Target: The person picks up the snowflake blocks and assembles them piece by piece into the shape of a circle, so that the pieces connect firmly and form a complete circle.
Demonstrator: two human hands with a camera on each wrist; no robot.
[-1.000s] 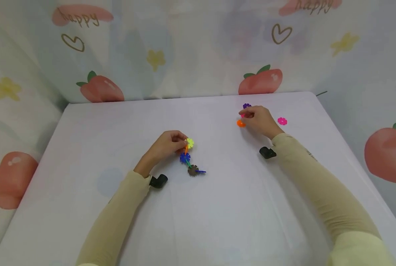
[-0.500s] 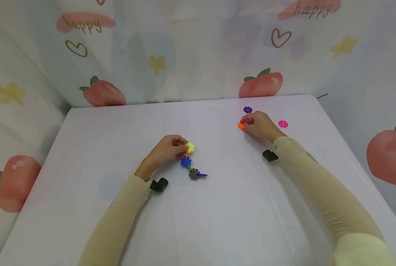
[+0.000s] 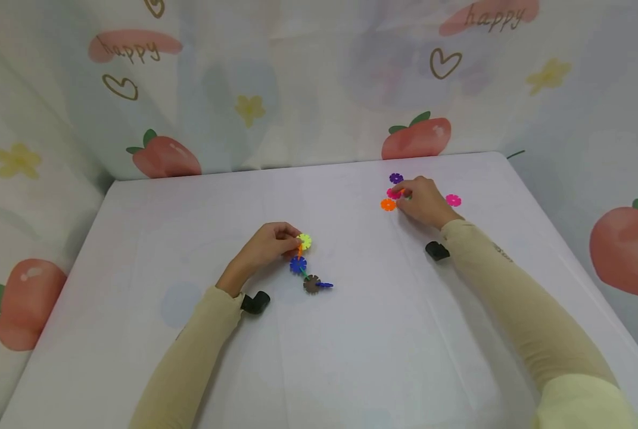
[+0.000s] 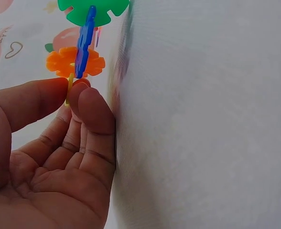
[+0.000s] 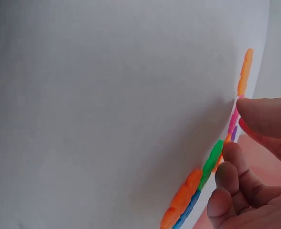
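Observation:
In the head view my left hand point(image 3: 267, 244) pinches a yellow flower-shaped interlocking disc point(image 3: 305, 241) between thumb and forefinger. Linked to it is a chain of orange, blue point(image 3: 298, 266), green, brown point(image 3: 311, 284) and dark blue discs. The left wrist view shows the yellow disc edge-on, with an orange disc point(image 4: 59, 62) and a blue disc point(image 4: 85, 43) beyond it. At the back right, my right hand point(image 3: 425, 201) reaches over loose discs, its fingertips apart. Its forefinger is at a pink disc point(image 3: 392, 193); the thumb is beside an orange disc point(image 3: 388, 205). The palm hides some pieces.
A purple disc point(image 3: 396, 178) lies behind the right hand, and another pink disc point(image 3: 453, 200) lies to its right. In the right wrist view, green point(image 5: 211, 160) and orange point(image 5: 181, 200) discs lie along the white tabletop. A patterned cloth wall point(image 3: 308, 89) borders the back edge.
My right fingers have come away slightly from the orange disc and spread apart, and the tilted orange disc now lies flat. My left hand keeps its pinch. The head view has tilted slightly.

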